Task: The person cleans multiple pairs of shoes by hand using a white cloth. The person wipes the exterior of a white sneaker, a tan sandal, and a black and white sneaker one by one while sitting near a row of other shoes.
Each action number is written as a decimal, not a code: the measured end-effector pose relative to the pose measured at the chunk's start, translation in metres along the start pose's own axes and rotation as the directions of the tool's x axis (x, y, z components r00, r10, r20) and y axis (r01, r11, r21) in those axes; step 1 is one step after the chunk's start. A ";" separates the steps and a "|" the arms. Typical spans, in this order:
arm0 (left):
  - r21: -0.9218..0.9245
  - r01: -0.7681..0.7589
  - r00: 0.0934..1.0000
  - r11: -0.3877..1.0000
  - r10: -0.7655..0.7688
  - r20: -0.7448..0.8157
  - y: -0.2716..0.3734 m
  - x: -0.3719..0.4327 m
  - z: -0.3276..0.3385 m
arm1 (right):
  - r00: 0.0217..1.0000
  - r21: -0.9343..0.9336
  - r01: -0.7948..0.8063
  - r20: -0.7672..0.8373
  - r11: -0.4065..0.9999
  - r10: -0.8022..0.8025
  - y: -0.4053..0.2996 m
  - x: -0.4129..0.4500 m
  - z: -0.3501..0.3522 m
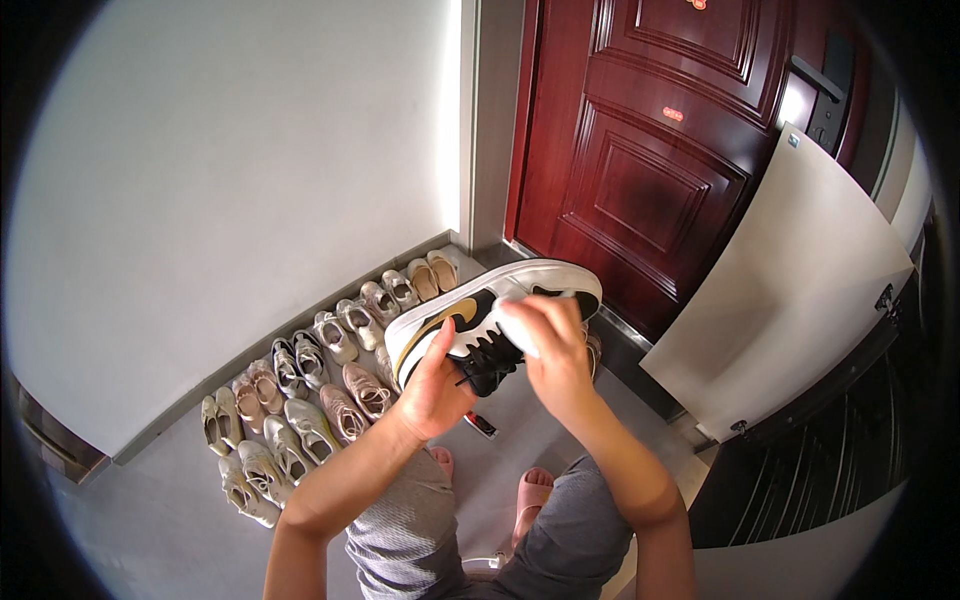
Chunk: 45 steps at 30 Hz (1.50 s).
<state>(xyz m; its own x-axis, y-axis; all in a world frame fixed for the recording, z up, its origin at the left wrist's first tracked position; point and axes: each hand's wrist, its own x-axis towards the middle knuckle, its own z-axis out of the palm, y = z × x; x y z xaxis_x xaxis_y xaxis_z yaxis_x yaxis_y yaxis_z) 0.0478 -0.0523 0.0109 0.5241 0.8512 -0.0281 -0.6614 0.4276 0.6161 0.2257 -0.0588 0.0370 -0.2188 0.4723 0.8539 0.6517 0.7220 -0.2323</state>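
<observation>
A white and black sneaker (409,328) with a gold side mark and black laces is held up sideways before me, its pale sole edge uppermost. My left hand (437,386) grips it at the left end, thumb along the side and the other fingers hidden behind. Pressed against the upper near the laces is a white wipe or tissue (516,328), pinched in my right hand (553,352). The right hand looks slightly blurred. Part of the shoe's right end lies behind that hand.
Rows of shoes (292,367) line the grey floor along the white wall (247,187). A dark red door (637,187) stands ahead. At right, an open white cabinet door (795,277) hangs beside a dark shoe rack (810,465). A small red and black item (481,425) lies near my pink slippers (531,499).
</observation>
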 end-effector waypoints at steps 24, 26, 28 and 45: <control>0.249 -0.036 0.994 0.968 0.061 -0.094 -0.001 -0.006 -0.007 | 1.000 -0.182 0.015 0.005 0.983 -0.014 0.010 0.001 0.001; 0.254 -0.030 0.994 0.967 0.056 -0.099 -0.004 -0.006 -0.005 | 0.999 -0.261 0.007 -0.042 0.965 -0.019 0.022 0.002 -0.005; 0.318 -0.085 0.983 0.944 0.130 -0.126 -0.009 -0.006 -0.006 | 0.999 -0.220 0.032 -0.012 0.975 -0.036 0.014 -0.001 -0.004; -0.144 -0.160 0.987 0.976 0.159 -0.021 0.019 0.008 -0.013 | 0.964 -0.089 -0.050 -0.263 0.995 0.025 0.007 -0.001 -0.009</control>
<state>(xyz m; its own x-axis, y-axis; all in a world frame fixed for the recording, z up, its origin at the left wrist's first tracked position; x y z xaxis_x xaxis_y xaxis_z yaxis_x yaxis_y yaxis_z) 0.0327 -0.0331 0.0121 0.4007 0.9147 0.0535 -0.8072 0.3248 0.4929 0.2371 -0.0590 0.0387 -0.0040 0.3404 0.9403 0.7236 0.6500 -0.2322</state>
